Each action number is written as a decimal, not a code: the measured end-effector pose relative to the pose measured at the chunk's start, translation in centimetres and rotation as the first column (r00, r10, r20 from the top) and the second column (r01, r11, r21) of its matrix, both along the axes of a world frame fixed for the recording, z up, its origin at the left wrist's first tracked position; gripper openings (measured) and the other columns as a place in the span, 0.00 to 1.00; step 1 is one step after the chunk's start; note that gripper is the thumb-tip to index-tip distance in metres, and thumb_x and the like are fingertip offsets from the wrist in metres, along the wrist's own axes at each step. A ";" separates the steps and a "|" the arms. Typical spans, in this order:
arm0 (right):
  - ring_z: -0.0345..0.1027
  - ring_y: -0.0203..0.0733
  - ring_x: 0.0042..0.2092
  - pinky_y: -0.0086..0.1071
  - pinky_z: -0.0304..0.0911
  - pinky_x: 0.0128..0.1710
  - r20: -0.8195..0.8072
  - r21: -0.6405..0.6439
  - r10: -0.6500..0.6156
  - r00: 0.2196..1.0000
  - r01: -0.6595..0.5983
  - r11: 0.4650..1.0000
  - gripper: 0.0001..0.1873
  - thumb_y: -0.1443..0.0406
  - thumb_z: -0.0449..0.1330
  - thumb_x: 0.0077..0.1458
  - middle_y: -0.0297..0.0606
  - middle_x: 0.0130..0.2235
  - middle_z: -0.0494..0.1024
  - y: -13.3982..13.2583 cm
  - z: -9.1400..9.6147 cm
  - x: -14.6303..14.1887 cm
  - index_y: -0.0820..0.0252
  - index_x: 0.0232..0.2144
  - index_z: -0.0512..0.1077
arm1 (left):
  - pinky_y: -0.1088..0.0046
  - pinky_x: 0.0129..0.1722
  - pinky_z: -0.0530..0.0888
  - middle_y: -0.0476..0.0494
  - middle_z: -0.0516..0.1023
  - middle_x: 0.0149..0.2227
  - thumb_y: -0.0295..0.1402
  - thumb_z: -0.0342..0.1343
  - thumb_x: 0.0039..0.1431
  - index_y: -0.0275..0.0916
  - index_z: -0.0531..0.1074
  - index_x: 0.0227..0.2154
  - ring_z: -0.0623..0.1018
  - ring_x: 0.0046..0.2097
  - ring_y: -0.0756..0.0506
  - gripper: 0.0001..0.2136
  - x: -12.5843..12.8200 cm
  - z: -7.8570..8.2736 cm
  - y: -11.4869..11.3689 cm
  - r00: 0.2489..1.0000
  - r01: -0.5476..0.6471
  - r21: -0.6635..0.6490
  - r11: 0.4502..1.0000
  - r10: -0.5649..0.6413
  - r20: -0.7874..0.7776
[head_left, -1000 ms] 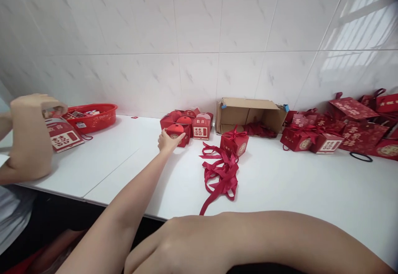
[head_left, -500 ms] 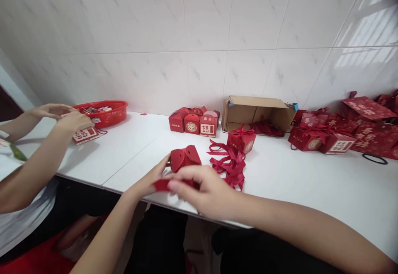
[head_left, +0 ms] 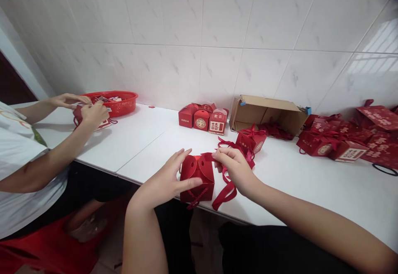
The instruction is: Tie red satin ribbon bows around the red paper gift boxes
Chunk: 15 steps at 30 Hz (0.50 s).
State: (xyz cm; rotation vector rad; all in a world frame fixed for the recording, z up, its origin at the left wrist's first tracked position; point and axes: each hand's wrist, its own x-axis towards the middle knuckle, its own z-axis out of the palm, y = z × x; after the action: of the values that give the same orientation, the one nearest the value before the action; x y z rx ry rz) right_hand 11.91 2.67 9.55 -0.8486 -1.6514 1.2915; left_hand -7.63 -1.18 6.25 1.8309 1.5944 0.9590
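Bright, even light fills the scene, leaving only soft shadows on the white counter (head_left: 298,187), while the space beneath it sinks towards black. Barred, window-like glare (head_left: 379,50) streaks the glossy tiled wall (head_left: 174,21) at far right, where the top corner darkens. The wide lens bends the outer tile lines; the hands (head_left: 169,178) look fairly sharp, and the red box (head_left: 207,181) between them has a shaded near face.

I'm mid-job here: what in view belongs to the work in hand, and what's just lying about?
Seemingly part of the work:
red box, between the left hand and right hand
loose ribbon beside it
ribbon-tied box
cluster of similar boxes

Apparently just lying about:
black ring, far right
small red scrap, towards the back
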 end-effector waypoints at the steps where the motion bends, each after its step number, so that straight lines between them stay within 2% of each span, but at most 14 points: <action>1: 0.53 0.31 0.22 0.28 0.50 0.23 0.022 0.002 -0.008 1.000 0.008 1.000 0.17 0.61 0.54 0.49 0.29 0.16 0.61 0.2 -0.3 -0.1 0.60 0.13 0.60 | 0.56 0.61 0.53 0.45 0.52 0.64 0.45 0.61 0.45 0.49 0.58 0.58 0.52 0.65 0.37 0.35 0.4 -0.3 0.1 0.999 -0.035 0.045 0.998 0.035 -0.011; 3: 0.49 0.30 0.20 0.27 0.47 0.22 0.056 0.010 -0.031 0.998 0.031 0.999 0.17 0.62 0.53 0.48 0.27 0.15 0.58 0.4 -0.7 -0.2 0.60 0.12 0.58 | 0.57 0.61 0.53 0.46 0.51 0.64 0.45 0.56 0.50 0.49 0.59 0.58 0.51 0.65 0.38 0.30 0.9 -1.0 0.2 0.997 -0.061 0.104 0.993 0.066 -0.049; 7: 0.43 0.28 0.18 0.28 0.41 0.20 0.064 -0.043 -0.045 0.997 0.047 0.998 0.19 0.64 0.52 0.47 0.26 0.12 0.52 0.8 -1.4 -0.3 0.60 0.09 0.54 | 0.61 0.61 0.56 0.48 0.50 0.64 0.43 0.47 0.58 0.51 0.62 0.56 0.53 0.64 0.41 0.22 1.2 -1.9 -0.2 0.995 0.006 0.072 0.997 0.001 -0.099; 11: 0.48 0.29 0.18 0.29 0.46 0.21 0.082 -0.176 0.020 0.996 -0.005 0.984 0.19 0.65 0.51 0.46 0.29 0.11 0.57 1.0 -2.0 -0.5 0.61 0.07 0.58 | 0.61 0.60 0.57 0.48 0.49 0.65 0.38 0.44 0.60 0.50 0.63 0.55 0.52 0.65 0.40 0.20 1.4 -1.9 -0.8 0.994 0.037 0.081 0.996 -0.028 -0.110; 15: 0.49 0.29 0.17 0.29 0.46 0.21 0.075 -0.275 0.051 0.996 -0.029 0.961 0.19 0.64 0.51 0.46 0.30 0.10 0.59 1.1 -2.5 -0.5 0.61 0.07 0.60 | 0.60 0.60 0.59 0.47 0.53 0.63 0.36 0.46 0.58 0.49 0.67 0.52 0.55 0.63 0.40 0.19 1.8 -1.9 -0.9 0.995 -0.002 0.129 0.992 0.016 -0.101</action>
State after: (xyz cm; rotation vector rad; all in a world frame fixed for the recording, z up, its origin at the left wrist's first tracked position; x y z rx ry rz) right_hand 11.38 3.77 7.06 -1.0483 -1.5808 1.5563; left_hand -5.85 -2.07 4.38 1.9904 1.6361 1.0076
